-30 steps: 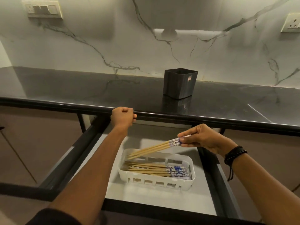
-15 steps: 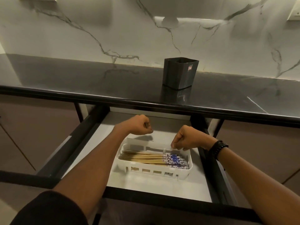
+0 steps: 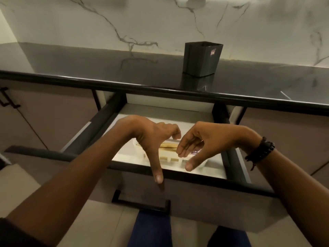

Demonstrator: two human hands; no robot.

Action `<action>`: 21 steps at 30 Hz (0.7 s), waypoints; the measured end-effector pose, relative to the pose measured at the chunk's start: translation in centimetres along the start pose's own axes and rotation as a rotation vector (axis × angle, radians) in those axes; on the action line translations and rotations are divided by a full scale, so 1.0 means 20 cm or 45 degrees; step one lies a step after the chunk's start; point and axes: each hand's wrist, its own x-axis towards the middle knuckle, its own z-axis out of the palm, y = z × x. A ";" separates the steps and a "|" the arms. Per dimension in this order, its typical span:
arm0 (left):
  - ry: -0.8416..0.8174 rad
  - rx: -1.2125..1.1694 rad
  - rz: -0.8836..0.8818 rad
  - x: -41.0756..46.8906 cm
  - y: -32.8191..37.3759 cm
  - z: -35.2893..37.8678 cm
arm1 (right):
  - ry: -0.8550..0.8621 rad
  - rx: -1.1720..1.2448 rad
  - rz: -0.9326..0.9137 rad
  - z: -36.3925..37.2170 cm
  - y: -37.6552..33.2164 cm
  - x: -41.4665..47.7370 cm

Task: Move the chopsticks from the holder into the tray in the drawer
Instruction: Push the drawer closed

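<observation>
Chopsticks [image 3: 169, 147] in tray [image 3: 175, 160], holder [image 3: 202, 58] looks empty. L hand [image 3: 153, 138] & R hand [image 3: 203, 138] fingers [image 3: 187, 145] loose, hold nothing. Prob. push drawer [image 3: 204, 198] shut slow, fingers out.

L hand [image 3: 151, 138], R hand [image 3: 204, 139] over tray [image 3: 136, 146]; counter [image 3: 124, 85] overhangs drawer [image 3: 187, 193] rear

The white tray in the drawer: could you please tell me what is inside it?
Wooden chopsticks lie in the tray. The left hand and right hand cover most of it, so the count cannot be seen.
</observation>
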 end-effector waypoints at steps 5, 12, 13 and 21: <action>0.141 0.158 -0.004 0.02 0.01 0.02 | 0.070 -0.214 0.044 0.07 -0.02 -0.03; 0.242 0.243 -0.019 0.14 -0.06 -0.07 | 0.186 -0.397 0.101 -0.01 -0.04 -0.02; 0.258 0.249 -0.017 0.17 -0.08 -0.09 | 0.216 -0.420 0.118 -0.02 -0.03 0.00; 0.369 0.226 -0.002 0.50 -0.29 -0.36 | 0.532 -0.583 0.223 -0.25 0.26 0.23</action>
